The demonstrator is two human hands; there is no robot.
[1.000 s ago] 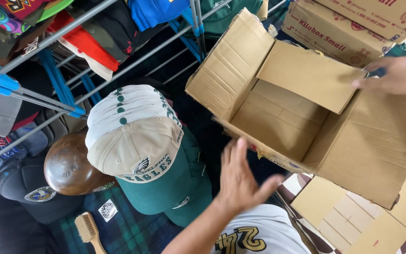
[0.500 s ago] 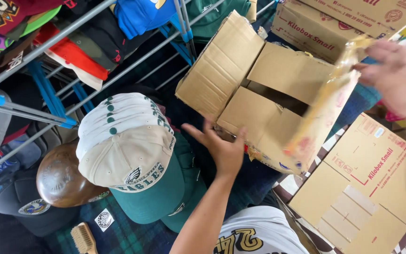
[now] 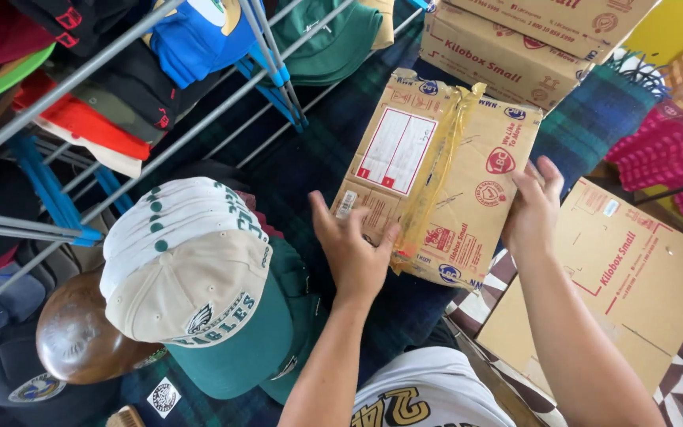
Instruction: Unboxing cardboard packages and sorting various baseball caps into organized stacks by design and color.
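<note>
While we look down past the white printed shirt [image 3: 428,391], both forearms run up out of the bottom of the view to a flattened cardboard box [image 3: 436,170]. Our left hand [image 3: 355,251] presses on its near left corner, fingers spread flat on the card, no closed grip there. Our right hand [image 3: 533,212] cups the near right edge, fingers curled loosely round it, so the box is steadied between the two hands. It lies on dark green plaid cloth [image 3: 302,170], taped underside up, a crinkled strip of tape down the middle, likely turned this way so the seam faces us. Just left of the left hand sits a stack of cream caps with green brims [image 3: 191,277], nested to save room, resting by a brown wooden dome [image 3: 77,336]. To the right lies another flat box [image 3: 626,281]. Farther off, more caps hang on a metal rack [image 3: 104,71], and closed cartons [image 3: 515,39] are stacked beyond.
</note>
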